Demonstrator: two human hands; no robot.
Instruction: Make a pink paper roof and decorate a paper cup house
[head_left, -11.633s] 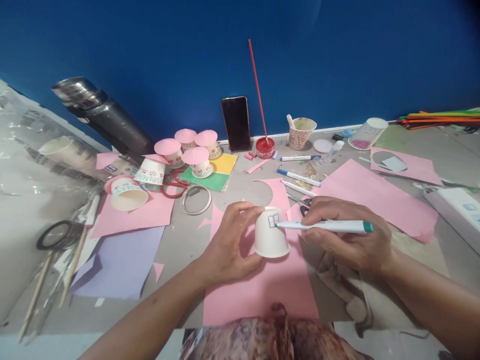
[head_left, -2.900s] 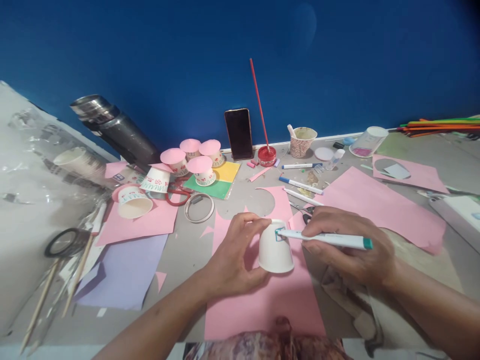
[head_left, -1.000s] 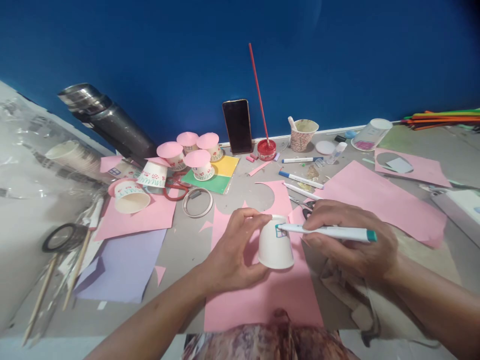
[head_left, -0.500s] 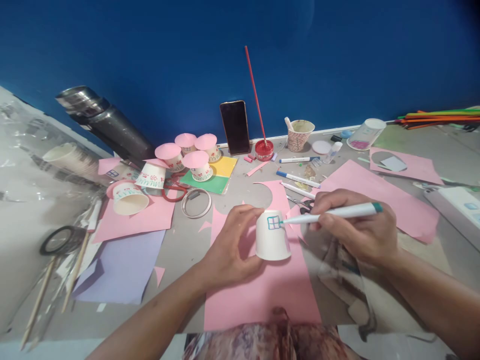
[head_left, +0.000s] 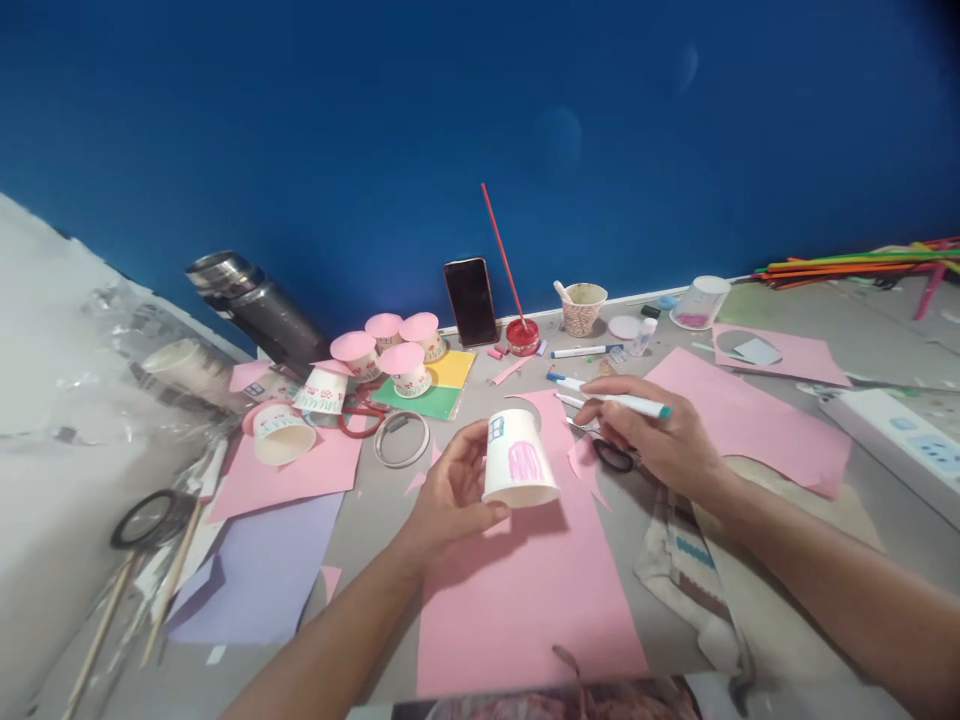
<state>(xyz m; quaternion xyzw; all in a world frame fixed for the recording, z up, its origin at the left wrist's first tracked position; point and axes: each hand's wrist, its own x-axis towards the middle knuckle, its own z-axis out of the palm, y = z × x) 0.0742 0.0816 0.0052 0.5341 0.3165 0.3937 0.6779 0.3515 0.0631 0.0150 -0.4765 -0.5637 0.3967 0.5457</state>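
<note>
A white paper cup [head_left: 519, 475], upside down and slightly tilted, is held at its left side by my left hand [head_left: 456, 495]. Its wall shows a pink scribbled door shape and a small blue-green window near the left edge. In my right hand [head_left: 651, 432] is a white marker [head_left: 637, 403] with a green end, pointing left and apart from the cup. Pink paper [head_left: 525, 620] lies below the cup. Black-handled scissors [head_left: 615, 456] rest beside my right hand.
Decorated cups with pink tops [head_left: 403, 368] stand at left, near a tape roll [head_left: 401, 439] and a dark flask [head_left: 259, 310]. At the back are a phone [head_left: 471, 302], a red pot [head_left: 522, 338] and a patterned cup [head_left: 583, 312]. A power strip [head_left: 900, 440] lies right.
The cup has turned, bringing the pink door shape into view and the window to the left. The marker has moved away from the cup's wall. The view has shifted upward.
</note>
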